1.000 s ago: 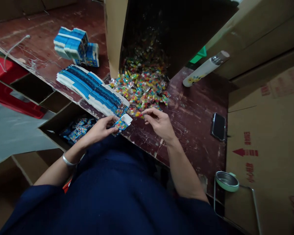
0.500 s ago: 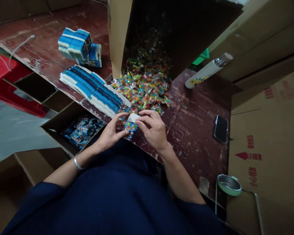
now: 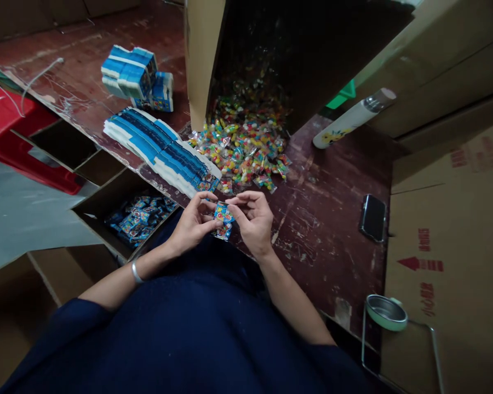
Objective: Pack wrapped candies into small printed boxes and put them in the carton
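Between both hands is a small blue printed candy box [image 3: 223,219], held over the table's front edge. My left hand [image 3: 195,221] pinches its left side with thumb and fingers. At its upper right, my right hand [image 3: 252,219] is closed on the box, the thumb pressed against the printed face. No white flap shows at the box's top. Just beyond the hands lies a long row of flat blue-and-white boxes [image 3: 160,148]. Clear bags of colourful candies [image 3: 246,150] spill toward my hands from a tipped carton [image 3: 199,65].
Bundled flat boxes [image 3: 129,71] stand at the back left. Below the table edge, a carton [image 3: 102,205] holds blue packets [image 3: 142,219]. A white flask [image 3: 349,123] and a phone [image 3: 373,218] are on the right. A red stool [image 3: 20,131] stands left; a metal cup [image 3: 386,312] sits lower right.
The white flap at the box's top has gone from sight. My right thumb has moved onto the printed face, and the right hand has shifted slightly lower.
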A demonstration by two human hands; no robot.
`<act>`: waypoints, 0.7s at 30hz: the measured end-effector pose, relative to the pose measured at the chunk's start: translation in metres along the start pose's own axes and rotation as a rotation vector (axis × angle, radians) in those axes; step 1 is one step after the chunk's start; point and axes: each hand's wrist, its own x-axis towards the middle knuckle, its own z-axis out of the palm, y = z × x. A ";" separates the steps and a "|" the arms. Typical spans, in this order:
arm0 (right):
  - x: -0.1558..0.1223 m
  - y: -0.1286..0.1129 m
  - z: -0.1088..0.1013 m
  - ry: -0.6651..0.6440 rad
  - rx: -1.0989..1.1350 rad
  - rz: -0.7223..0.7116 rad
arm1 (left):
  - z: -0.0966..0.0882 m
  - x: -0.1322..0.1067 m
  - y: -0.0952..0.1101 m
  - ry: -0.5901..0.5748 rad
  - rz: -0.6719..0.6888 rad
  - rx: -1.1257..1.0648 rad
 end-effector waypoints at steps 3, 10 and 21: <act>0.005 -0.007 0.000 -0.040 0.005 0.042 | 0.000 -0.002 -0.001 0.011 0.032 0.047; 0.023 -0.010 -0.008 -0.137 -0.027 0.122 | -0.007 -0.004 -0.003 0.008 0.141 0.255; 0.032 -0.003 -0.002 -0.160 -0.034 0.144 | -0.013 -0.005 0.004 -0.038 0.058 0.220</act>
